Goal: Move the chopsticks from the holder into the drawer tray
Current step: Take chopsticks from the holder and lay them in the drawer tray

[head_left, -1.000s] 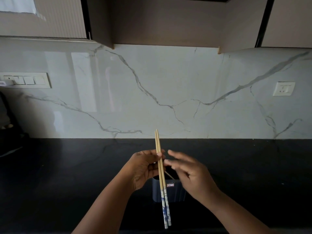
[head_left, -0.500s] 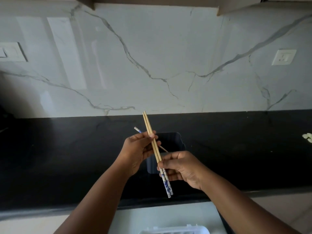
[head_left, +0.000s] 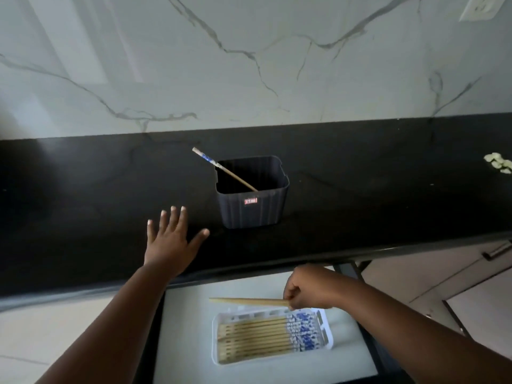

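A dark square holder [head_left: 255, 210] stands on the black counter [head_left: 83, 189]. One chopstick [head_left: 221, 169] with a blue-and-white end leans out of its back left corner. My right hand [head_left: 307, 289] is shut on a pair of wooden chopsticks [head_left: 249, 301], held level just above the white tray [head_left: 216, 342] in the open drawer [head_left: 188, 342]. Several chopsticks [head_left: 263, 338] lie side by side in the tray, patterned ends to the right. My left hand [head_left: 171, 242] hovers open over the counter, left of the holder, holding nothing.
A marble backsplash [head_left: 249, 65] rises behind the counter, with a socket [head_left: 479, 8] at the top right. Small pale pieces [head_left: 498, 163] lie on the counter's far right. A cabinet front with a handle [head_left: 496, 252] sits right of the drawer.
The view has tilted down to the drawer. My left hand let go of the chopstick pair and spread open. My right hand carried the pair down over the tray.
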Demonstrator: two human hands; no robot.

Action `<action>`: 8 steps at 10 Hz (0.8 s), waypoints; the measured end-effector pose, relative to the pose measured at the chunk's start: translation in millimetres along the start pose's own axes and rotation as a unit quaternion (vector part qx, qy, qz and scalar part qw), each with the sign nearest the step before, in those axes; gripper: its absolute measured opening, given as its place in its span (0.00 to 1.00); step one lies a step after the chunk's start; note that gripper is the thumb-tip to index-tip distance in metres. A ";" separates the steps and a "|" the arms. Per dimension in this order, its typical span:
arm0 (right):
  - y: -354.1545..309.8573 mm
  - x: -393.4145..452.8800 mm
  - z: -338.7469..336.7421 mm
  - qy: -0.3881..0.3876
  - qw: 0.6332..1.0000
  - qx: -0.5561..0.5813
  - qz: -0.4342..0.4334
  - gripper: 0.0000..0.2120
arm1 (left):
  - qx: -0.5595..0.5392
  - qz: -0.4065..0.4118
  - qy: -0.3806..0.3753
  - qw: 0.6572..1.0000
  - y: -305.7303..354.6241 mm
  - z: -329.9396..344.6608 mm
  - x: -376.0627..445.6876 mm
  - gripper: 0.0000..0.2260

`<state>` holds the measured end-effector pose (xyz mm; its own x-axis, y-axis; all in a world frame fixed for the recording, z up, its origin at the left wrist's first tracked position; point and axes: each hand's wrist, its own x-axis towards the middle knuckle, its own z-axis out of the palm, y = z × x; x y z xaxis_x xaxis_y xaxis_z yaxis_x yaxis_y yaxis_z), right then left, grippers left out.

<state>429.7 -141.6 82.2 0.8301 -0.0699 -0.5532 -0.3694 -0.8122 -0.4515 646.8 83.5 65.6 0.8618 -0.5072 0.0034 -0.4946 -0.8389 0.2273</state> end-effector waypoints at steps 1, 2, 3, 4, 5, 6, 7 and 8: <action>12.6 14.5 28.1 -0.029 0.998 -0.042 0.021 0.08 | 0.036 -0.003 -0.029 0.999 -8.4 22.0 -6.5 0.39; 22.1 25.1 50.3 -0.044 0.997 -0.063 0.022 0.05 | 0.039 0.001 -0.022 0.999 -10.7 22.6 -3.1 0.38; 26.1 34.7 67.1 -0.051 0.996 -0.067 0.013 0.04 | 0.044 0.003 -0.025 0.999 -9.5 20.8 -3.3 0.38; 26.0 41.2 78.3 -0.064 0.995 -0.078 0.012 0.06 | 0.040 0.004 -0.025 0.999 -8.8 19.8 -3.6 0.38; 26.9 44.8 85.0 -0.082 0.990 -0.110 0.014 0.06 | 0.043 0.004 -0.026 0.999 -9.3 20.8 -2.0 0.38; 27.1 46.6 88.2 -0.099 0.986 -0.134 0.019 0.09 | 0.041 0.005 -0.026 0.999 -10.2 22.2 -2.0 0.38; 27.2 47.6 91.6 -0.114 0.982 -0.145 0.038 0.12 | 0.042 0.005 -0.024 0.999 -10.6 22.2 -1.5 0.38; 28.7 47.3 95.5 -0.086 0.987 -0.125 0.046 0.06 | 0.040 0.006 -0.023 0.999 -10.1 21.3 -1.3 0.39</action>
<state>418.5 -112.9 -23.7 0.7062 -0.0678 -0.7048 -0.3079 -0.9258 -0.2195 648.3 88.4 42.6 0.8510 -0.5237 -0.0389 -0.5134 -0.8453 0.1480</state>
